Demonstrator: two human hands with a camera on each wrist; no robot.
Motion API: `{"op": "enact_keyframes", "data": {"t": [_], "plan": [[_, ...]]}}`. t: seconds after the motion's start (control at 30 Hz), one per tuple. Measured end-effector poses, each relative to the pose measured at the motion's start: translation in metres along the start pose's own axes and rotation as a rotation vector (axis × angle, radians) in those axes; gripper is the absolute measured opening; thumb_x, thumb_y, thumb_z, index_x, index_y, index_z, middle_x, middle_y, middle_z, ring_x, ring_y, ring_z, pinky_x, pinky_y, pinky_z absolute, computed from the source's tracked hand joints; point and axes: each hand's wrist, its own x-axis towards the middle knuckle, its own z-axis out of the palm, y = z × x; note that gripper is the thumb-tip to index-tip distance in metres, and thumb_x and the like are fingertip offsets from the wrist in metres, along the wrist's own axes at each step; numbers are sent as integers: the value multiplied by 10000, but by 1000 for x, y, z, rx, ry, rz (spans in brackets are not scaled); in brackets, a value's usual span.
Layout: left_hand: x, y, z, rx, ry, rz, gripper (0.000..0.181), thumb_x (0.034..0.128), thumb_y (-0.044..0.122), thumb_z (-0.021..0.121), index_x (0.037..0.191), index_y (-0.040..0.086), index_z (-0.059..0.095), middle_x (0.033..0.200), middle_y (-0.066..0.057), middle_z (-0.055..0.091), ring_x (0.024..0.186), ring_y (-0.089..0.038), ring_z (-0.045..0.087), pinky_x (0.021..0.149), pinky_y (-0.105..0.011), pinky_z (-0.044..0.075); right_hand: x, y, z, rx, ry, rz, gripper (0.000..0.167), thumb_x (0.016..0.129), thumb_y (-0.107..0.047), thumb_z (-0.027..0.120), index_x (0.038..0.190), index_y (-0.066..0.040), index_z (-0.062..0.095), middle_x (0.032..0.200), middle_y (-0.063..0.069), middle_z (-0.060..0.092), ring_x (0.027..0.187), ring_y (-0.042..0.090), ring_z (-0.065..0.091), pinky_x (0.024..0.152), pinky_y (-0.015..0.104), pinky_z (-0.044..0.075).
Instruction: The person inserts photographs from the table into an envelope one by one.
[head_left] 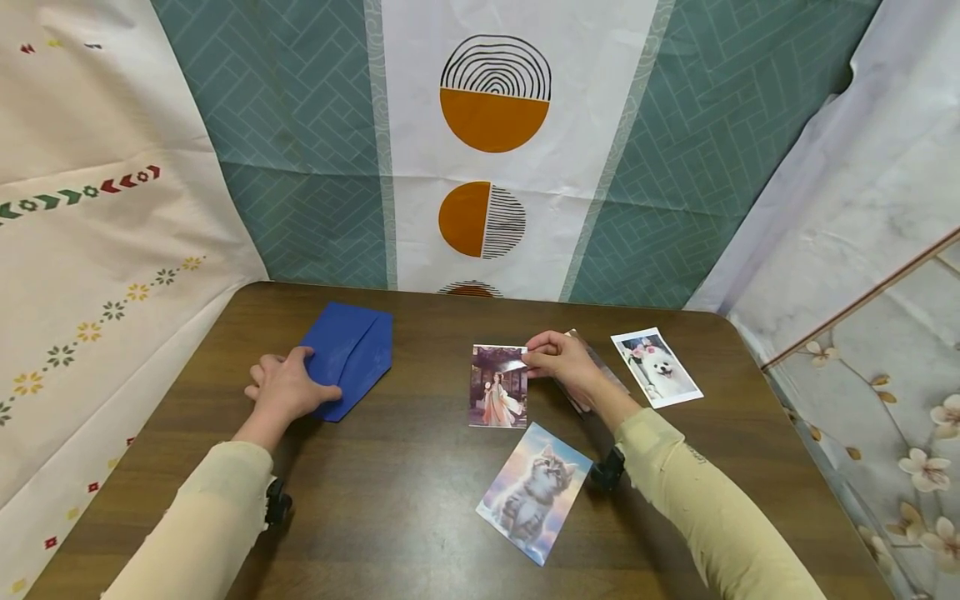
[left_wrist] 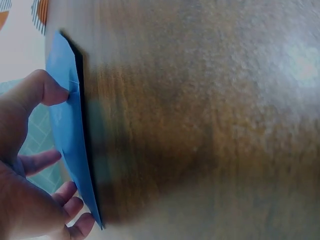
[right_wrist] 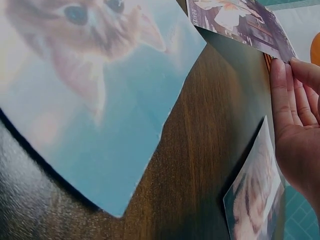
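Our right hand (head_left: 564, 364) pinches the photo (head_left: 498, 387) by an edge; that slight hold could slip. Our left hand (head_left: 287, 386), spread on the envelope (head_left: 348, 358), might skid it by pushing sideways.

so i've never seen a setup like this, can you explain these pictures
There's no machine here, just a person working bare-handed. The widest picture comes from a camera worn on the head; the two close ones come from cameras on the wrists. On the wooden table lie a blue envelope, a kitten picture, a white dog picture and another partly hidden picture. The left hand touches the envelope; the right hand pinches the picture of a robed figure.
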Motion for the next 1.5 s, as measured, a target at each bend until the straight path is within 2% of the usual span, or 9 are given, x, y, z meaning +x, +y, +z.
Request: {"op": "enact_keyframes", "data": {"t": [0.17, 0.43, 0.83, 1.03, 1.23, 1.5], "plan": [[-2, -2, 0, -11, 16, 10, 977, 829, 364, 857, 1562, -50, 361, 1453, -518, 211, 1323, -676, 194, 987, -784, 234, 1, 1, 0, 12, -3, -6, 168, 1012, 57, 671, 1171, 72, 617, 933, 19, 720, 855, 150, 711, 818, 328, 631], [-3, -1, 1, 13, 88, 82, 981, 805, 368, 864, 1541, -56, 372, 1402, -498, 265, 1279, -681, 260, 943, -785, 265, 3, 2, 0, 12, -5, -8, 162, 1011, 56, 674, 1163, 68, 618, 927, 20, 719, 865, 148, 712, 823, 339, 634], [-6, 15, -4, 34, 79, 113, 950, 827, 394, 820, 1534, -76, 394, 1473, -529, 302, 1341, -719, 232, 980, -807, 224, 2, 0, -1, 1, 4, -6, 166, 1015, 36, 682, 1167, 68, 625, 935, 27, 716, 855, 159, 710, 826, 342, 634], [-7, 19, -1, 20, 74, 112, 957, 842, 398, 815, 1553, -72, 380, 1506, -523, 291, 1373, -721, 235, 1006, -836, 192, 1, -1, 0, 3, 7, -3, 168, 1015, 50, 673, 1171, 74, 615, 930, 23, 720, 863, 155, 713, 815, 332, 633], [-8, 21, 0, 16, 91, 111, 992, 834, 399, 820, 1584, -51, 352, 1493, -521, 292, 1367, -713, 238, 996, -848, 181, 3, 1, 0, 19, 6, -3, 154, 1008, 66, 672, 1152, 77, 618, 921, 27, 717, 845, 153, 706, 800, 322, 632], [-9, 25, 2, -3, 130, 147, 1017, 824, 367, 822, 1612, -40, 325, 1509, -509, 281, 1378, -689, 232, 1010, -799, 242, 2, 1, 0, -4, 0, 3, 150, 1015, 51, 673, 1155, 66, 623, 933, 30, 723, 859, 159, 713, 811, 327, 633]]}}
